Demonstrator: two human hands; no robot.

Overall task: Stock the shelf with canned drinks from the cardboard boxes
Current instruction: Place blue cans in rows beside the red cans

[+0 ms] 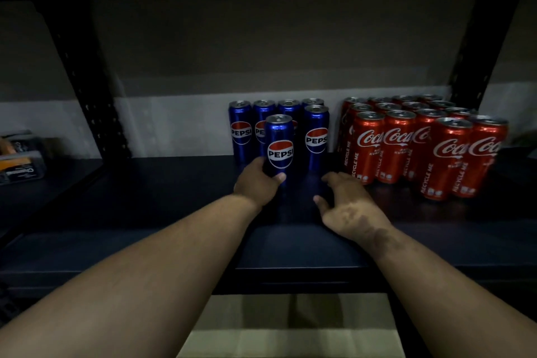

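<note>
Red Coca-Cola cans (430, 148) crowd the right; blue Pepsi cans (290, 119) stand behind. Left hand (257, 183) grips an upright Pepsi can (279, 145), logo facing near; right hand (348, 206) hovers, fingers spread.

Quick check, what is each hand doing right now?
Left hand: grips the lower part of a blue Pepsi can standing on the shelf.
Right hand: open, fingers spread, holding nothing.

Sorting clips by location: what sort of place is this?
Likely a shop stockroom: a dark metal shelf holds grouped Pepsi cans and Coca-Cola cans, and the left hand holds another Pepsi.
</note>
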